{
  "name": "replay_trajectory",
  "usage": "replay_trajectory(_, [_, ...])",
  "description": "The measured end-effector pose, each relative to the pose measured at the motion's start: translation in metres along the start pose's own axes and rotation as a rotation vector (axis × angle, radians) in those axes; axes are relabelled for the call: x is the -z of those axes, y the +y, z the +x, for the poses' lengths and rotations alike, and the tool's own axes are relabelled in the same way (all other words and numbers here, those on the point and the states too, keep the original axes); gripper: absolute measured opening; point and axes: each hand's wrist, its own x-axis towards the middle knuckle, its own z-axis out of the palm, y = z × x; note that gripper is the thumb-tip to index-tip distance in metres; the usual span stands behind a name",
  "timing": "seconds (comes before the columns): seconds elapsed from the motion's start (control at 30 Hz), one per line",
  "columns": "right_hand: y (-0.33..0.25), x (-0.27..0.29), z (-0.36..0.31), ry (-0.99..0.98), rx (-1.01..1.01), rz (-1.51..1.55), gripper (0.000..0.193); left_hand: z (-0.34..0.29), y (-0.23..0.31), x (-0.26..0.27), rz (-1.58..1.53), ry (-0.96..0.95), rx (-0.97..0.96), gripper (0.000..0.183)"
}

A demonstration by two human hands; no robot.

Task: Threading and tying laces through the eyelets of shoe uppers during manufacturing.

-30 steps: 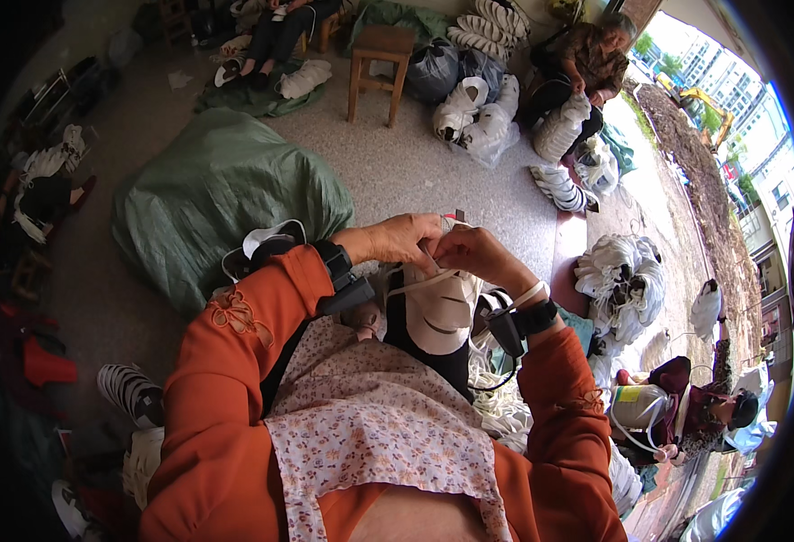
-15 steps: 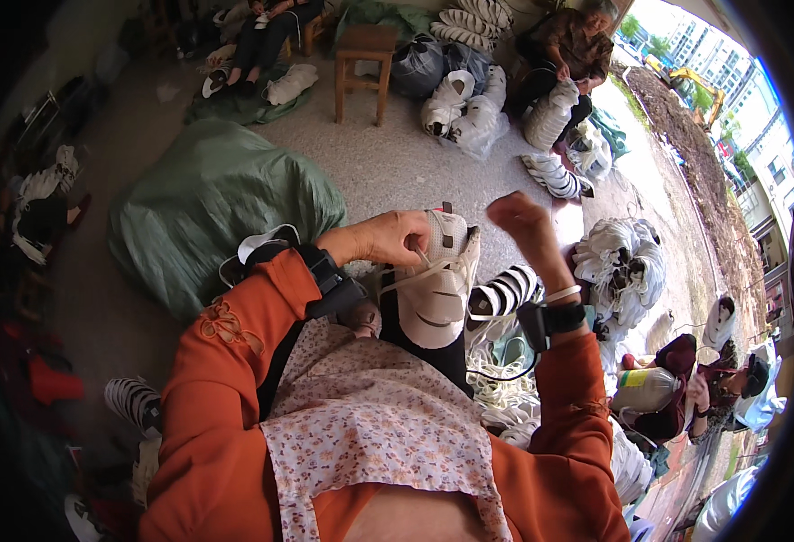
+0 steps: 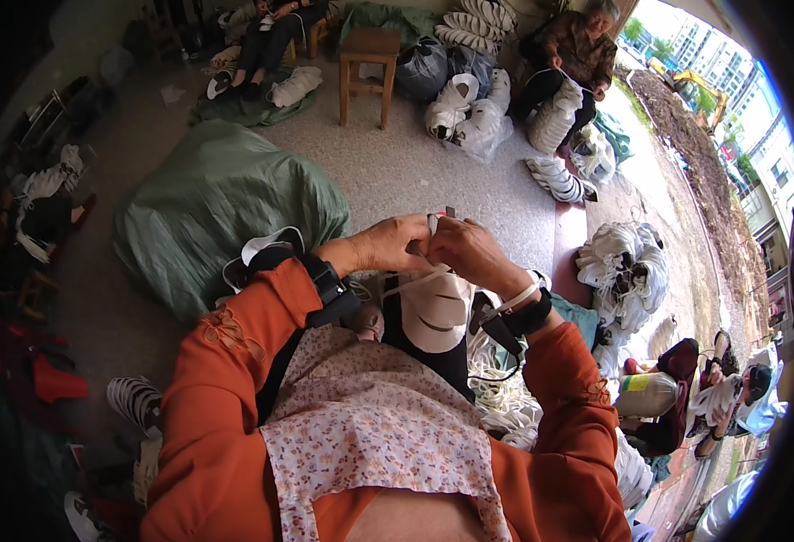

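Outdoors on concrete, both hands (image 3: 433, 248) pinch a white shoe upper (image 3: 435, 307) between them.

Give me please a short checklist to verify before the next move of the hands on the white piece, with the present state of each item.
1. Both hands on the work: left hand and right hand meet at the top of the white shoe piece. Ok.
2. Piece supported: it rests on the lap against the dark apron. Ok.
3. Small tool at the fingertips: only its tip shows. Cannot tell how it is gripped.
4. White cord across the piece: lies taut, not tangled. Ok.
5. Exact contact point on the piece: hidden by the fingers. Cannot tell.
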Motion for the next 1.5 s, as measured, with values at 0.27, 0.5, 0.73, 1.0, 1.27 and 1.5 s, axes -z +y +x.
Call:
replay_trajectory(0.27, [0.032, 0.068, -0.038, 0.319, -0.878, 0.699, 0.021, 0.001, 0.03, -0.017, 0.222, 0.161, -0.012, 0.032])
replay_trajectory(0.5, [0.007, 0.024, -0.035, 0.675, -0.656, 1.916, 0.019, 0.017, 0.035, -0.029, 0.557, 0.13, -0.193, 0.016])
replay_trajectory(0.73, [0.08, 0.041, -0.086, 0.95, -0.649, 2.013, 0.021, 0.018, 0.019, -0.006, 0.24, -0.118, 0.049, 0.016])
replay_trajectory(1.0, [0.167, 0.172, -0.251, 1.623, -0.631, 1.819, 0.027, 0.026, 0.004, 0.012, -0.133, -0.347, 0.27, 0.028])
replay_trajectory(1.27, [0.182, 0.238, -0.361, 1.764, -0.583, 1.548, 0.024, 0.031, 0.022, -0.009, -0.101, -0.193, 0.326, 0.026])
replay_trajectory(1.5, [0.16, 0.202, -0.326, 1.58, -0.773, 1.596, 0.022, 0.041, 0.05, -0.056, 0.416, 0.017, -0.427, 0.022])
